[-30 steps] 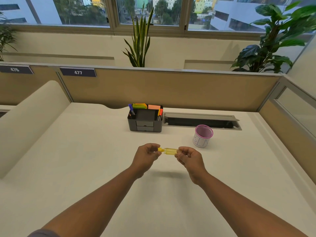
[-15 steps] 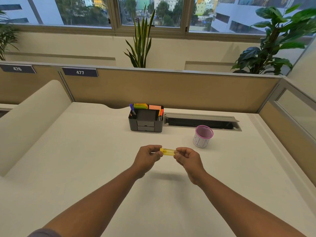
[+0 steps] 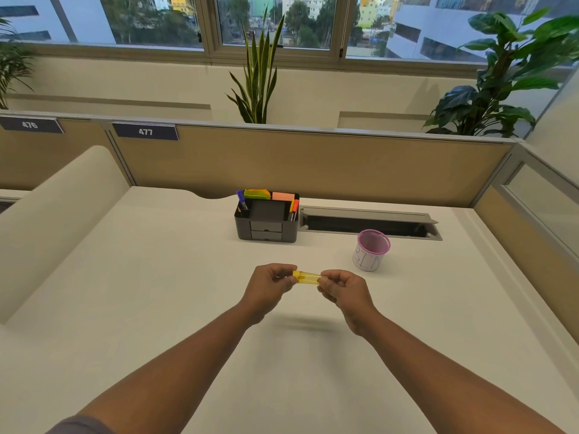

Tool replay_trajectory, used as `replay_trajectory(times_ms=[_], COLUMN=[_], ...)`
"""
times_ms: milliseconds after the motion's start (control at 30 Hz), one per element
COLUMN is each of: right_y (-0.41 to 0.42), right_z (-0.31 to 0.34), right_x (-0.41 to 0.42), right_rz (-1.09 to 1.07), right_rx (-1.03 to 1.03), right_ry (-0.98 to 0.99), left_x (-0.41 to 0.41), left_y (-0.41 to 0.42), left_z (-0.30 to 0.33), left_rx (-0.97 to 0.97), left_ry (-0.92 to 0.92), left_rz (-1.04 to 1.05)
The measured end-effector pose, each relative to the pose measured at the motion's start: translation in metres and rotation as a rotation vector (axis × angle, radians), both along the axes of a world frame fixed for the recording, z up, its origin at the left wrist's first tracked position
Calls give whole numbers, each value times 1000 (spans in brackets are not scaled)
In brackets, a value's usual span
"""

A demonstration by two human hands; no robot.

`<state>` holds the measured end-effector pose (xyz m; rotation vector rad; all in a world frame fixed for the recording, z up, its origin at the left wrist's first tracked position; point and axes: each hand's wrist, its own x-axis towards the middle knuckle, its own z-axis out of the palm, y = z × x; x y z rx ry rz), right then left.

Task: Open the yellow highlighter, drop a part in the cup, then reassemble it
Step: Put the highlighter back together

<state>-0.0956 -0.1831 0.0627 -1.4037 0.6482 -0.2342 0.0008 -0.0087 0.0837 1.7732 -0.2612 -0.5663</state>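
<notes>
Just above the middle of the bench (image 3: pixel 156 308), the person holds the highlighter (image 3: pixel 308 278) level between both hands, clear of the surface, with its shadow lying on the bench below. Left hand (image 3: pixel 269 285) pinches the left end, fingers curled in over it; right hand (image 3: pixel 343 288) pinches the right end between thumb and fingertips. Only the short yellow middle stretch shows between the two fists, so whether the parts are fully joined cannot be told. Beyond the right hand and a little to the right stands the cup (image 3: pixel 371 253), pink-rimmed and upright on the bench, apart from the hands. Farther back, near the partition, sits a dark organizer (image 3: pixel 266 227) with pens and sticky notes in it, and beside it a cable slot (image 3: pixel 369 222) set into the bench.
</notes>
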Motion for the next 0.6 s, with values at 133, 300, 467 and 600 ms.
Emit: replay_trajectory(times_ms=[133,300,467,600], right_y=[-1,-3,-7,-13], right_z=[1,1,1,2], right_x=[2,6,13,22], right_rz=[13,6,37,136], right_rx=[48,97,102,-8], right_ry=[7,16,39,103], left_x=[2,5,12,20], left_y=[0,-2,0,1], left_z=[0,3,1,-5], left_rx=[5,27,25,18], left_ry=[-1,-47,-42,-28], left_rz=[-6,-31,-44,-46])
